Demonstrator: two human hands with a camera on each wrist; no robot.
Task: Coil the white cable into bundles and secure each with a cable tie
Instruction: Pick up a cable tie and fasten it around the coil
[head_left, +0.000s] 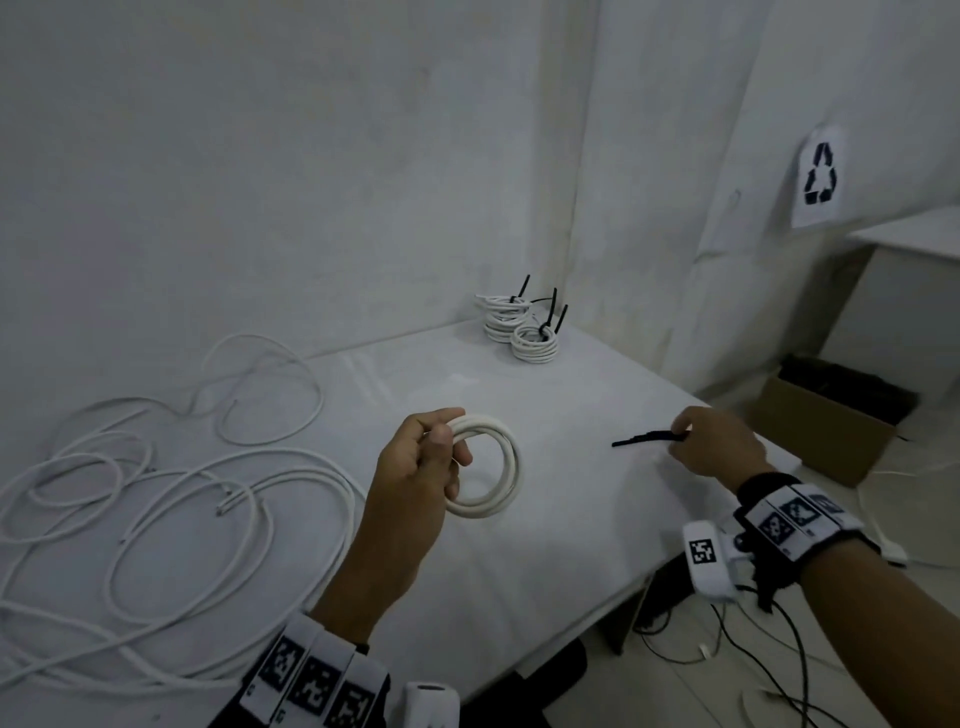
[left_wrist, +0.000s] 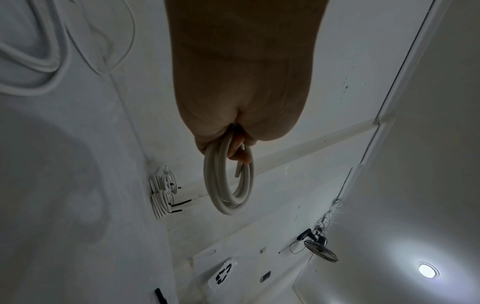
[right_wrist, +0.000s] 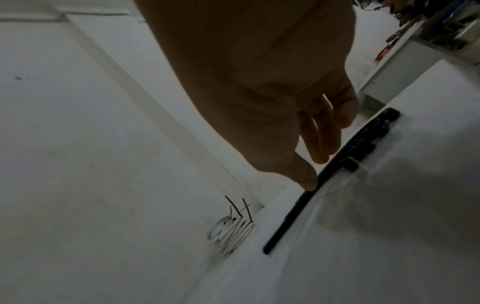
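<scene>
At frame centre the left hand (head_left: 415, 467) grips a small round coil of white cable (head_left: 488, 467) above the white table (head_left: 597, 395) — right of it, the right hand (head_left: 714, 441) pinches a black plastic cable tie (head_left: 644, 439).

Dim, grey-blue light throughout; a round ceiling lamp (left_wrist: 428, 272) glares in the left wrist view; soft shadows fall on the table (head_left: 571, 415); the black cable tie (right_wrist: 288, 222) smears with motion blur; straight edges bow near the frame borders.
</scene>
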